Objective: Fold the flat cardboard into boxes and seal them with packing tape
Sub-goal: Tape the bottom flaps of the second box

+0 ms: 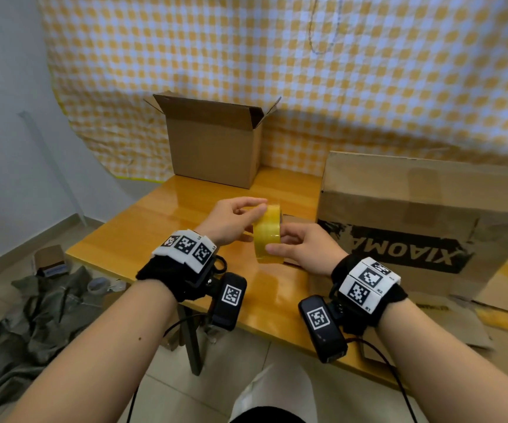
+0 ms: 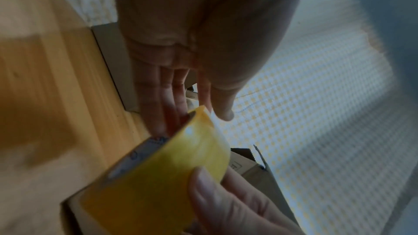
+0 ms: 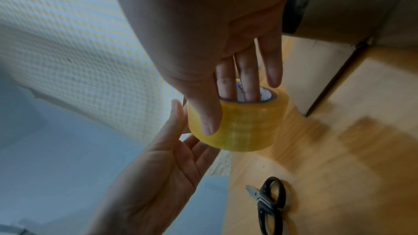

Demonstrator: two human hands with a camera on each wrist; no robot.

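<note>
A roll of yellow packing tape (image 1: 268, 236) is held on edge above the wooden table (image 1: 161, 227). My right hand (image 1: 289, 244) grips it, with two fingers inside the core (image 3: 246, 87) and the thumb (image 3: 209, 122) on the outer tape. My left hand (image 1: 246, 222) lies against the roll's other side with straight fingers (image 2: 167, 99), touching the tape surface. An assembled brown box (image 1: 216, 148) stands at the table's far edge with its top flaps open. A large flattened carton printed XIAOMI (image 1: 414, 209) leans at the right.
Black-handled scissors (image 3: 270, 201) lie on the table near its front. On the floor to the left are a crumpled grey-green cloth (image 1: 33, 325) and a small box (image 1: 51, 261). More flat cardboard (image 1: 460, 328) lies at the lower right. A checked cloth hangs behind.
</note>
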